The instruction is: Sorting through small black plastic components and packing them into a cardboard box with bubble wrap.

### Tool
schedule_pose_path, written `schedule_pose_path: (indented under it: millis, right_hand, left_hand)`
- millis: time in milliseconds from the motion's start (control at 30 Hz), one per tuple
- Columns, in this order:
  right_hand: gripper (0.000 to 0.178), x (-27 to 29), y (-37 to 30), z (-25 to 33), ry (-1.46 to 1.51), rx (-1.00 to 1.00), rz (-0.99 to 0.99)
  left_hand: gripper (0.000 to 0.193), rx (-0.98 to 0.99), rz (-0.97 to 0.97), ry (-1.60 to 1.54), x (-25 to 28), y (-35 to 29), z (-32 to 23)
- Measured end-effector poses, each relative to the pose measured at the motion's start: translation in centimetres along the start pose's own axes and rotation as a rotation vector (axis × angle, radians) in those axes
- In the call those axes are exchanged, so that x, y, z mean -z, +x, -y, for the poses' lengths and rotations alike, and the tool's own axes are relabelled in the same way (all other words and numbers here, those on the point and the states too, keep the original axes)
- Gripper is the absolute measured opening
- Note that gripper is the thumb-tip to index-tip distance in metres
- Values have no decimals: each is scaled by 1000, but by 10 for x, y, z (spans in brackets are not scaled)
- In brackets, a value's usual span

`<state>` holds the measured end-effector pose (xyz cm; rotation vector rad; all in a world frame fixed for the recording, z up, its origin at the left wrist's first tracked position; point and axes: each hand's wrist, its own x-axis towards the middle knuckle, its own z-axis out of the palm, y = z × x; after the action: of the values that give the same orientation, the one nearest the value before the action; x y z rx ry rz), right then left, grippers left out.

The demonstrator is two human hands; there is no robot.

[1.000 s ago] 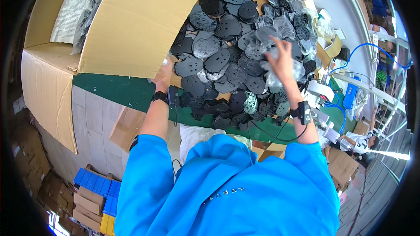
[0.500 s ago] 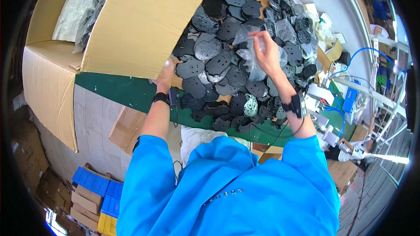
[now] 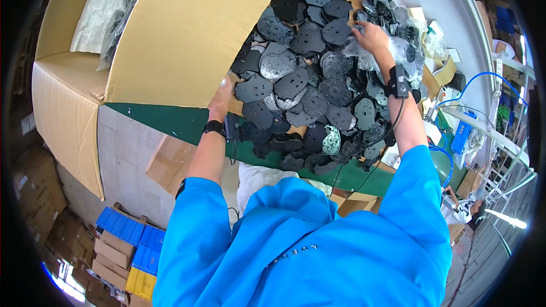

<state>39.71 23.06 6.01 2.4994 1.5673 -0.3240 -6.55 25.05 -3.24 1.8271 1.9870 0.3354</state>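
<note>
My left hand (image 3: 220,101) is at the free edge of a large cardboard flap (image 3: 176,34), with its fingers mostly hidden behind the cardboard. Whether it grips the flap I cannot tell. Farther right, my right hand (image 3: 372,38) reaches over the pile, fingers bent and slightly apart. Below its fingers and wrist lies a crumpled clear plastic bag (image 3: 361,51), close to or touching the hand. Several flat, rounded black plastic plates (image 3: 291,83) with holes cover the tabletop in overlapping layers. One greenish patterned plate (image 3: 331,140) lies near the front edge.
The open cardboard box (image 3: 65,85) at left holds bagged parts. Beneath the pile is a green tabletop (image 3: 165,120). A thin dark cable runs from my right wrist band across the front. Blue tubes and a metal frame (image 3: 500,136) stand at right, with a person beyond. Blue bins (image 3: 122,227) sit lower left.
My right hand has moved right and away from me, and the clear bag has shifted right too. My left hand stays by the flap's edge. The whole view has turned slightly.
</note>
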Motion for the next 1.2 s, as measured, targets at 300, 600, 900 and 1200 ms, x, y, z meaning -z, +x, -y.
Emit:
schedule_pose_path:
  millis: [300, 600, 900, 1200]
  right_hand:
    - [38, -4, -39, 65, 115, 76, -242]
    - [77, 6, -7, 33, -123, -225, 179]
    - [31, -9, -2, -1, 46, -30, -96]
    - [29, 25, -74, -16, 465, -58, -598]
  left_hand:
    - [55, 49, 49, 10, -4, 0, 2]
    - [52, -9, -35, 35, 3, 0, -4]
    - [53, 31, 70, -24, 2, -2, 0]
    - [54, 35, 68, 71, -15, 4, 18]
